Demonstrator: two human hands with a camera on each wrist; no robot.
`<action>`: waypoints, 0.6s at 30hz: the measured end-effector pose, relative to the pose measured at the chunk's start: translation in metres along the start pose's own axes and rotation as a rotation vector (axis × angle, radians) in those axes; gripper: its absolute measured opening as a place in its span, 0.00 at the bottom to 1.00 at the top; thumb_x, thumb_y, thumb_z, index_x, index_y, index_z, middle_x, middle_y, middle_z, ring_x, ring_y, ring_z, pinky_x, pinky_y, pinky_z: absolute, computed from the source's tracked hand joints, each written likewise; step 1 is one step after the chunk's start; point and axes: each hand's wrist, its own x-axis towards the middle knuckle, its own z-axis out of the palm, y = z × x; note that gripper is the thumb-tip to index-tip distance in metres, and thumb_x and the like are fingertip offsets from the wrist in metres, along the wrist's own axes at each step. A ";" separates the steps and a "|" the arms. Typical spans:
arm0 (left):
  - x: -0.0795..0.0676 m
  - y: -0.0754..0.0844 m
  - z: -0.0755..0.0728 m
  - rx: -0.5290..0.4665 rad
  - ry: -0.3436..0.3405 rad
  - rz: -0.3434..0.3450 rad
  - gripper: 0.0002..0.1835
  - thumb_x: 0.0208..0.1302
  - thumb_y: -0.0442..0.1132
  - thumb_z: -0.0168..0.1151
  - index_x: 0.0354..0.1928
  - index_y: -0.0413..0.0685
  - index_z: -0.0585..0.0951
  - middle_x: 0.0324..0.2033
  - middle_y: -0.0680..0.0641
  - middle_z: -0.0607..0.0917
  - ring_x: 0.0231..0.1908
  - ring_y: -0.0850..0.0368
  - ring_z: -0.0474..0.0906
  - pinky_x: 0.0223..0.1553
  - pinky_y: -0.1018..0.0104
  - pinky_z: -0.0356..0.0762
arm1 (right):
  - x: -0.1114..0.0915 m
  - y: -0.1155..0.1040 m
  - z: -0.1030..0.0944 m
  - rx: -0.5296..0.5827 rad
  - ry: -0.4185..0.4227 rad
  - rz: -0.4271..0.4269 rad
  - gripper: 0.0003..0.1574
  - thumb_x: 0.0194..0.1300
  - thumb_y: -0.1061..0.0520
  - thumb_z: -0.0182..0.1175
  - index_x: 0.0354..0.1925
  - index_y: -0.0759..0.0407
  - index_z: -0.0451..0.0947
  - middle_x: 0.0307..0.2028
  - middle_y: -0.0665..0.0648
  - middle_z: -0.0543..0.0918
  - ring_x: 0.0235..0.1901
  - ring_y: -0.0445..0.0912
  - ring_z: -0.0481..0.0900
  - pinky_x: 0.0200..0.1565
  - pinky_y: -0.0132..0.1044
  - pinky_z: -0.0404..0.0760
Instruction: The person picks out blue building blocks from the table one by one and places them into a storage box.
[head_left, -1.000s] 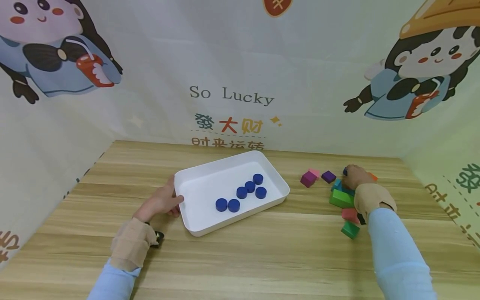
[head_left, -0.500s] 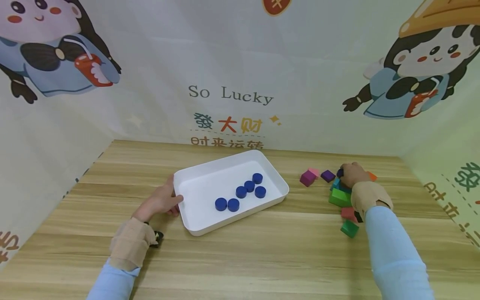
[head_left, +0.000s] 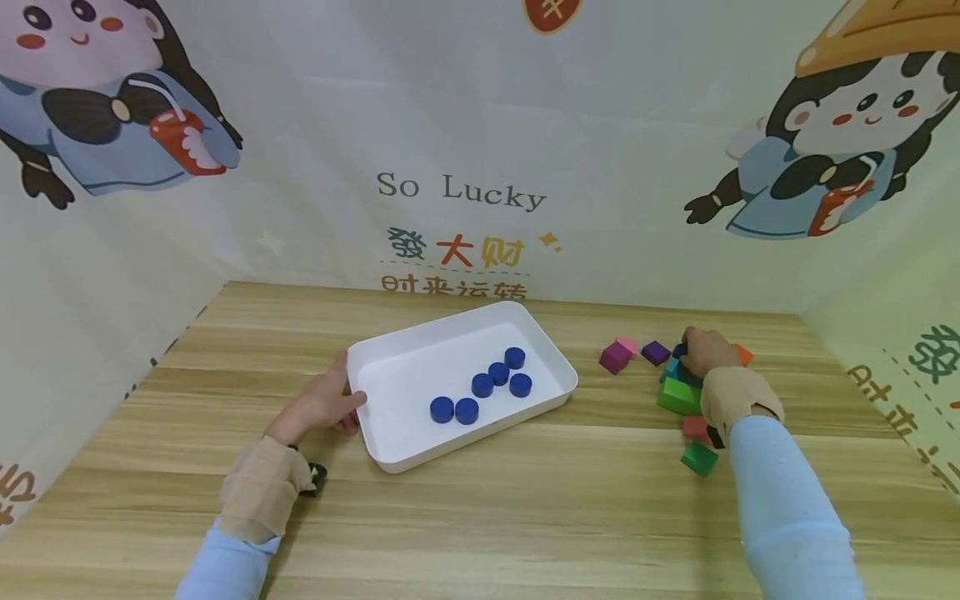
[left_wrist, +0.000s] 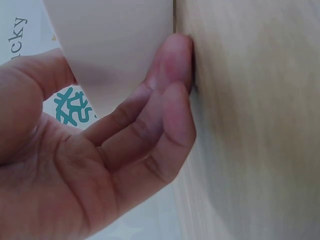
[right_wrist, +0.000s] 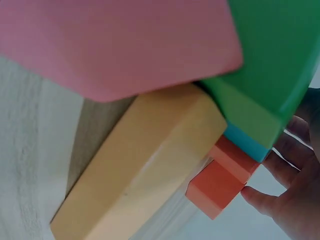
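My left hand [head_left: 318, 404] grips the left end of a white tray [head_left: 375, 446], thumb over the rim and fingers curled against the outer wall. The left wrist view shows those fingers [left_wrist: 172, 115] low on the tray wall [left_wrist: 110, 45], beside the tabletop. Several blue discs [head_left: 442, 409] lie in the tray. At the right, my right hand [head_left: 708, 352] reaches into a group of coloured blocks, its fingers at a dark blue disc [head_left: 679, 350] that is mostly hidden. In the right wrist view that hand [right_wrist: 295, 165] is behind the blocks, near an orange block [right_wrist: 215, 187].
Around the right hand lie a light green block [head_left: 679, 397], a red block [head_left: 696, 429], a green block [head_left: 699, 458] and a blue block [head_left: 670, 369]. Purple [head_left: 656, 352] and magenta [head_left: 615, 357] blocks sit nearer the tray. A printed cloth [head_left: 465, 125] stands behind the table.
My right hand has shifted slightly left, with the dark blue disc at its fingertips moving left too. The left hand, the tray and the discs in it stay where they were.
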 end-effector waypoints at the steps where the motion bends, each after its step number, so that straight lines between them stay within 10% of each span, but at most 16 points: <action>1: 0.000 0.000 0.000 0.001 0.001 0.002 0.35 0.61 0.29 0.46 0.61 0.25 0.37 0.16 0.41 0.78 0.14 0.57 0.75 0.18 0.64 0.75 | 0.000 0.000 0.000 -0.005 -0.004 -0.002 0.24 0.60 0.63 0.50 0.52 0.78 0.63 0.45 0.78 0.71 0.44 0.67 0.71 0.41 0.56 0.72; 18: -0.003 0.003 0.000 0.006 0.011 0.023 0.36 0.60 0.28 0.47 0.60 0.22 0.37 0.15 0.41 0.78 0.14 0.56 0.75 0.17 0.64 0.74 | 0.003 0.003 0.004 0.143 0.212 -0.069 0.24 0.57 0.65 0.52 0.49 0.80 0.62 0.44 0.82 0.66 0.45 0.70 0.68 0.46 0.57 0.69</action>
